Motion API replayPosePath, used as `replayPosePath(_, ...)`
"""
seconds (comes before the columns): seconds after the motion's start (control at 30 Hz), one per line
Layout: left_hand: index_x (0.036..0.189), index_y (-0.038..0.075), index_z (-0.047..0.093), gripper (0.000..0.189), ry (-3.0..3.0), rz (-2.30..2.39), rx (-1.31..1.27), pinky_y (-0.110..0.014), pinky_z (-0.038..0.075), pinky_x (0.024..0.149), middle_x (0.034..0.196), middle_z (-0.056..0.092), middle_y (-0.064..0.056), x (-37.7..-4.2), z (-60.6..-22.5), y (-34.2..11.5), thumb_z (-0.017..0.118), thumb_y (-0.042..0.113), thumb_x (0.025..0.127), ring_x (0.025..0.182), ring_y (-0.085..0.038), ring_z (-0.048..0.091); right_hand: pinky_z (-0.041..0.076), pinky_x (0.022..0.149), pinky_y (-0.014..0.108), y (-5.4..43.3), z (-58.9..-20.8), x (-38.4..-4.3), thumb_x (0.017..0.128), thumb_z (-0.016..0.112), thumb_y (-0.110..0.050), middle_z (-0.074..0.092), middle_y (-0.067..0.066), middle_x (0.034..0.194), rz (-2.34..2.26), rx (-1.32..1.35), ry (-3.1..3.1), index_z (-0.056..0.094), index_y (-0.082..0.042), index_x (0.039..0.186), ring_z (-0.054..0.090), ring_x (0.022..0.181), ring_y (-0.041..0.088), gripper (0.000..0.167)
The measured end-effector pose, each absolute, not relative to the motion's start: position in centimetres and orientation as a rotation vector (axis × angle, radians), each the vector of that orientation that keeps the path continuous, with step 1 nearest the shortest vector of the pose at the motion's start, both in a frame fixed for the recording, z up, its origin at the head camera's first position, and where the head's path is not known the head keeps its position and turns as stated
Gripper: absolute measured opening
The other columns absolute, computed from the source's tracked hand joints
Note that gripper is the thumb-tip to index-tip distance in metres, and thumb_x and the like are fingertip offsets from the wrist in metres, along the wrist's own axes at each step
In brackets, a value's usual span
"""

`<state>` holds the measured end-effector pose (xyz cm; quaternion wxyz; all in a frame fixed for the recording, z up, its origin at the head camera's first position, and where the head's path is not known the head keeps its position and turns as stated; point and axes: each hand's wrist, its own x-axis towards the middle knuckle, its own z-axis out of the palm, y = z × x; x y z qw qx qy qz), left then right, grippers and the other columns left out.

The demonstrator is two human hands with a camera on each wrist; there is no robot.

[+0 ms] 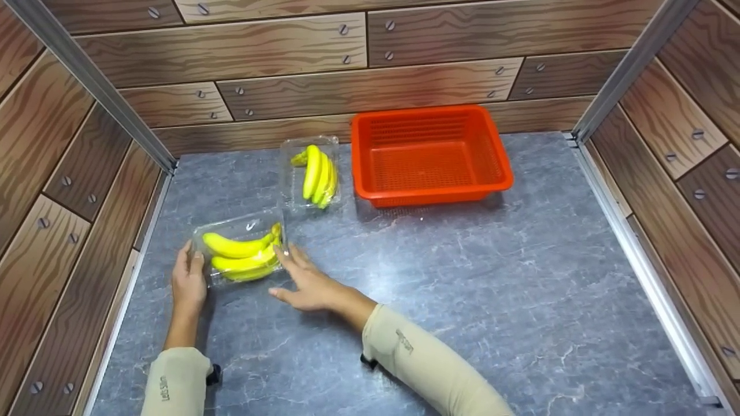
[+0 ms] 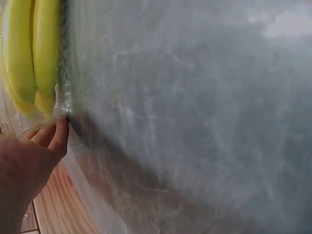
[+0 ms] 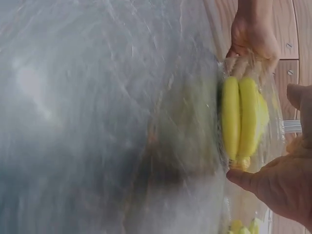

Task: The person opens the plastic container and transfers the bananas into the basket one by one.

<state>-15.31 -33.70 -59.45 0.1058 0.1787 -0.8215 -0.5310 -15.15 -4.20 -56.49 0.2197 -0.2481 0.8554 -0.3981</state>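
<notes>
A clear plastic box of bananas [image 1: 240,263] lies at the left of the grey surface, the bunch visible through its lid. My left hand [image 1: 189,282] grips its left end, thumb at the near edge; in the left wrist view the fingers [image 2: 58,141] of that hand curl at the corner. At the opposite end is my right hand [image 1: 309,283], its fingers straight and spread and the fingertips right at the box's edge. In the right wrist view the thumb and fingers stand wide apart beside the bananas [image 3: 239,119].
Behind it, a second clear box of bananas [image 1: 319,173] stands near the back wall. To its right sits a red plastic basket [image 1: 430,196] with nothing in it. Wood-patterned walls [image 1: 277,46] and metal rails [image 1: 653,277] border the grey surface.
</notes>
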Motion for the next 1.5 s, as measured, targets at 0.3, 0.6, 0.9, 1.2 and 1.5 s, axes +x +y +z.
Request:
replayPosePath(0.3,0.165,0.001,0.032,0.057,-2.414,-1.599,0.492,-0.053,0.023,0.137,0.173,0.033,-0.026,-14.9,-59.6,-32.8,0.041,0.024,0.115,0.163,-0.042,0.030,0.028,0.129,0.067,-5.0,-57.2,-15.0,0.104,0.057,-0.061,0.002,0.019,0.181,-1.091,-0.615,2.461,0.005,-0.048,0.170,0.017,0.166,0.045,0.086)
replayPosePath(0.6,0.166,0.001,0.030,0.058,-2.440,-1.619,0.488,-0.053,0.020,0.138,0.175,0.028,-0.025,-14.7,-59.5,-32.0,0.040,0.027,0.115,0.165,-0.042,0.024,0.042,0.123,0.065,-4.3,-57.4,-15.2,0.104,0.059,-0.059,0.025,0.018,0.178,-1.140,-0.597,2.634,0.033,-0.041,0.167,0.037,0.159,0.046,0.071)
replayPosePath(0.9,0.164,0.002,0.033,0.055,-2.451,-1.618,0.454,-0.053,0.022,0.137,0.173,0.032,-0.025,-14.6,-59.9,-29.9,0.041,0.023,0.115,0.164,-0.043,0.028,0.058,0.109,0.055,-3.5,-58.0,-16.0,0.100,0.073,-0.039,0.067,0.020,0.148,-1.471,-0.489,2.773,0.076,-0.026,0.133,0.070,0.132,0.038,0.036)
replayPosePath(1.2,0.163,0.003,0.035,0.054,-2.469,-1.628,0.412,-0.052,0.023,0.137,0.172,0.036,-0.025,-14.7,-59.8,-27.5,0.042,0.023,0.114,0.163,-0.041,0.031,0.051,0.116,0.063,-1.1,-57.7,-16.0,0.093,0.078,-0.031,0.059,0.024,0.155,-1.582,-0.409,2.670,0.077,-0.021,0.133,0.064,0.137,0.045,0.041)
replayPosePath(1.5,0.161,0.001,0.038,0.052,-2.454,-1.647,0.346,-0.057,0.027,0.134,0.168,0.040,-0.029,-14.9,-60.2,-23.1,0.044,0.019,0.113,0.159,-0.045,0.037,0.045,0.117,0.071,2.9,-57.9,-15.9,0.092,0.072,-0.032,0.045,0.032,0.163,-1.597,-0.390,2.658,0.065,-0.015,0.148,0.053,0.144,0.055,0.059)
